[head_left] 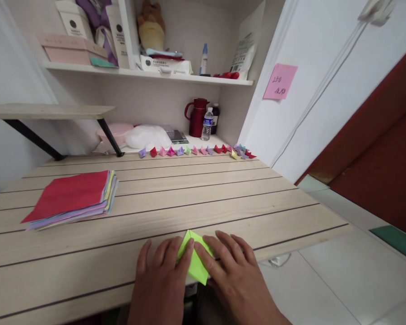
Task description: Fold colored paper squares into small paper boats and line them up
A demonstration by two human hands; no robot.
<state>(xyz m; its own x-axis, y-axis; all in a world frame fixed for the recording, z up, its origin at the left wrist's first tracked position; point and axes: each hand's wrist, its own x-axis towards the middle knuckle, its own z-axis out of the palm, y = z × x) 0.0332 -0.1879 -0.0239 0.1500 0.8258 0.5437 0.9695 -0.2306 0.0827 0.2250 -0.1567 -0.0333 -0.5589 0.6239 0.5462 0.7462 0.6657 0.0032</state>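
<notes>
Spread wide, our left hand (164, 268) and right hand (233, 268) press green paper (197, 267) beneath them, likely featherlight, easily creased, best steadied by its edges.

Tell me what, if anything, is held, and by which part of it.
Green paper: the left hand has fingers on its left half, the right hand on its right. Whether they pinch or only press it cannot be told.
</notes>
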